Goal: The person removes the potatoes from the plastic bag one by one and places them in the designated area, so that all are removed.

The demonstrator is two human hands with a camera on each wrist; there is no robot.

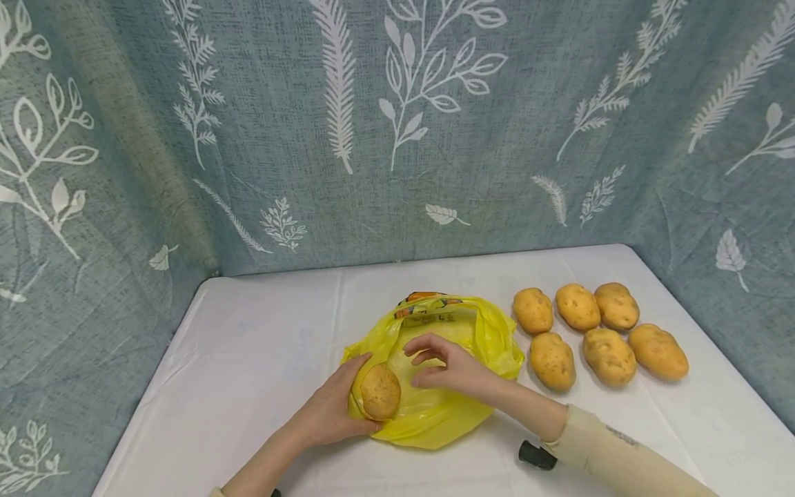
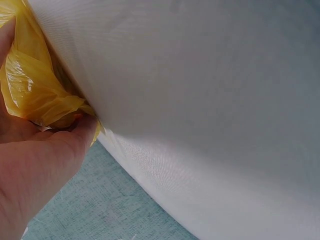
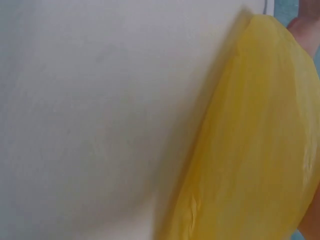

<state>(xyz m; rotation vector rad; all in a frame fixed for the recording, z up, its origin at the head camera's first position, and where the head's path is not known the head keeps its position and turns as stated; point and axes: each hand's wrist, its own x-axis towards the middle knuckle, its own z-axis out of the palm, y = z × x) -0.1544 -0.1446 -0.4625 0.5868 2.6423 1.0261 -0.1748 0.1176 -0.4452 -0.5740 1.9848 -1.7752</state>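
Observation:
A yellow plastic bag [image 1: 435, 429] lies with its mouth spread wide in the middle of the table. One potato [image 1: 381, 392] sits at the left side of its mouth. My left hand [image 1: 335, 408] grips that side of the bag, thumb and fingers curved around the potato. In the left wrist view, crumpled yellow plastic [image 2: 37, 80] is bunched in that hand. Over the bag's opening hovers my right hand [image 1: 452, 367], fingers loosely bent and nothing in them. The right wrist view shows mostly the bag's outer side [image 3: 255, 140].
Several loose potatoes [image 1: 609, 357] lie in two rows to the right of the bag. A small black cylindrical object [image 1: 537, 455] shows beside the right sleeve. White cloth covers the table [image 1: 267, 331], and a patterned blue-green curtain [image 1: 373, 207] hangs around its back and sides.

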